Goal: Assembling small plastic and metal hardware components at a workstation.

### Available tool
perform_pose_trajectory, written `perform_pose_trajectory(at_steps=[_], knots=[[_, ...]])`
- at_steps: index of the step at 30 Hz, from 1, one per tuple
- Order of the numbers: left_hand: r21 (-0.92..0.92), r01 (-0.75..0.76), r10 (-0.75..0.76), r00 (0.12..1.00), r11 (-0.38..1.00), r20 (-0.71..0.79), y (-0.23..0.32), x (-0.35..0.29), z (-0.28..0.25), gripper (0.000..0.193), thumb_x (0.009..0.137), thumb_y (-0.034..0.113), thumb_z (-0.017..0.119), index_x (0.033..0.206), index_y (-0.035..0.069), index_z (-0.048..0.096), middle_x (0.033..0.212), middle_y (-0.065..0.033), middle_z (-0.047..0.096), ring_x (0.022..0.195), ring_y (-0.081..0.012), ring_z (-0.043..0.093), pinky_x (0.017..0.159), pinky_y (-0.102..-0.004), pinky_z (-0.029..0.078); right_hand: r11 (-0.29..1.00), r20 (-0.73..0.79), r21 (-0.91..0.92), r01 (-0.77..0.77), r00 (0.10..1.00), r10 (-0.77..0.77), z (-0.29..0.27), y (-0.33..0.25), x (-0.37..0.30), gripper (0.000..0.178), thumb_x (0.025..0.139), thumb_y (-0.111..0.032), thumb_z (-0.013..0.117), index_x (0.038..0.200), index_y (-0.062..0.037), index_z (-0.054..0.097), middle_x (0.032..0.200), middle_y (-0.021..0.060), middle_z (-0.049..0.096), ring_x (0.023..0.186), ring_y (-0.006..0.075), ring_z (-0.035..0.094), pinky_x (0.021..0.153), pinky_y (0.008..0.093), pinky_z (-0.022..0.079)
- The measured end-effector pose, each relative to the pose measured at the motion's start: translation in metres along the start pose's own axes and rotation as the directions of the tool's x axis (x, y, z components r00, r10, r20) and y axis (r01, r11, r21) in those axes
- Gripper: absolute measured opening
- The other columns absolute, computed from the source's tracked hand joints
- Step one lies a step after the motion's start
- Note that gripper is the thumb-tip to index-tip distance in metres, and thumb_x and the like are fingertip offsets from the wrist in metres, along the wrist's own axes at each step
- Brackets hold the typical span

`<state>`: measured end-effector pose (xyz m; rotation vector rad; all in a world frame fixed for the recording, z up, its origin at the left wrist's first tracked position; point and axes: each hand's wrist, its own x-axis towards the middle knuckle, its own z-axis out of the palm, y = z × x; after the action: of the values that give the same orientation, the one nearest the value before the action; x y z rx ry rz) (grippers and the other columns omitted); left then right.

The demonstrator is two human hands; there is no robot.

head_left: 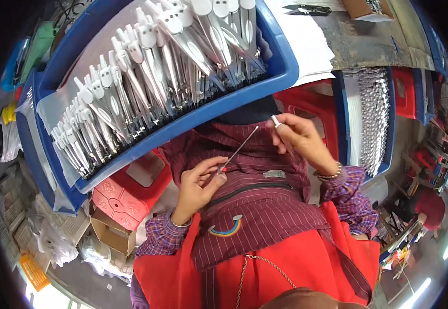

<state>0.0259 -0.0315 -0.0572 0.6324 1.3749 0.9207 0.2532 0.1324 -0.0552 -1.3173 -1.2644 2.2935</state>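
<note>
Over my lap, my left hand pinches one end of a thin dark metal rod. The rod slants up and to the right, and a small pale tip shows at its far end. My right hand holds a small white cap-like piece between thumb and fingers, a short way right of that tip and apart from it. Beyond my hands a large blue bin is packed with rows of slim silver two-legged tools, which look like drawing compasses with white heads.
A second blue tray at the right holds many thin shiny metal pieces. Black thread snips and white paper lie on the worn bench. A red stool and cardboard box are at lower left. Someone in red is at far right.
</note>
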Motion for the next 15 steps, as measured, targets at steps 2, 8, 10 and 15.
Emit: perform_pose_trajectory(at_steps=[2, 8, 10, 15], knots=[[0.046, -0.002, 0.002, 1.0, 0.999, 0.01, 0.006, -0.001, 0.001, 0.033, 0.082, 0.002, 0.065, 0.115, 0.001, 0.061, 0.102, -0.0047, 0.066, 0.089, -0.0074, 0.06, 0.078, -0.0221, 0.049, 0.999, -0.018, -0.036, 0.006, 1.0, -0.006, 0.003, 0.023, 0.006, 0.026, 0.093, -0.006, 0.05, 0.118, 0.0004, 0.055, 0.083, 0.004, 0.06, 0.066, 0.0074, 0.054, 0.06, 0.0195, 0.044], [0.146, -0.109, 0.102, 0.993, 0.983, 0.055, 0.008, -0.001, 0.006, 0.029, 0.082, 0.004, 0.064, 0.111, 0.0, 0.062, 0.096, -0.0073, 0.067, 0.085, -0.0094, 0.061, 0.073, -0.0236, 0.049, 0.997, -0.07, 0.071, -0.034, 0.997, 0.039, 0.014, 0.047, 0.007, 0.03, 0.09, -0.006, 0.058, 0.117, 0.0068, 0.056, 0.093, 0.0072, 0.066, 0.076, 0.0078, 0.06, 0.066, 0.02, 0.05], [0.183, -0.055, 0.049, 0.998, 0.982, 0.036, 0.009, -0.001, 0.005, 0.028, 0.082, 0.004, 0.064, 0.11, 0.0, 0.062, 0.092, -0.0075, 0.067, 0.082, -0.0099, 0.062, 0.073, -0.0241, 0.049, 0.998, -0.072, 0.066, -0.023, 0.997, 0.028, 0.012, 0.051, 0.009, 0.03, 0.09, -0.006, 0.059, 0.117, 0.0067, 0.057, 0.092, 0.0071, 0.067, 0.074, 0.0076, 0.06, 0.065, 0.0201, 0.05], [0.187, -0.037, 0.033, 0.999, 0.982, 0.026, 0.012, 0.001, 0.005, 0.028, 0.082, 0.003, 0.063, 0.11, 0.0, 0.062, 0.09, -0.0069, 0.068, 0.081, -0.0098, 0.062, 0.073, -0.0239, 0.049, 1.0, -0.115, 0.011, 0.029, 0.993, -0.028, 0.016, 0.054, 0.01, 0.029, 0.09, -0.008, 0.06, 0.116, 0.0054, 0.06, 0.085, 0.0048, 0.068, 0.069, 0.0068, 0.06, 0.061, 0.0205, 0.05]])
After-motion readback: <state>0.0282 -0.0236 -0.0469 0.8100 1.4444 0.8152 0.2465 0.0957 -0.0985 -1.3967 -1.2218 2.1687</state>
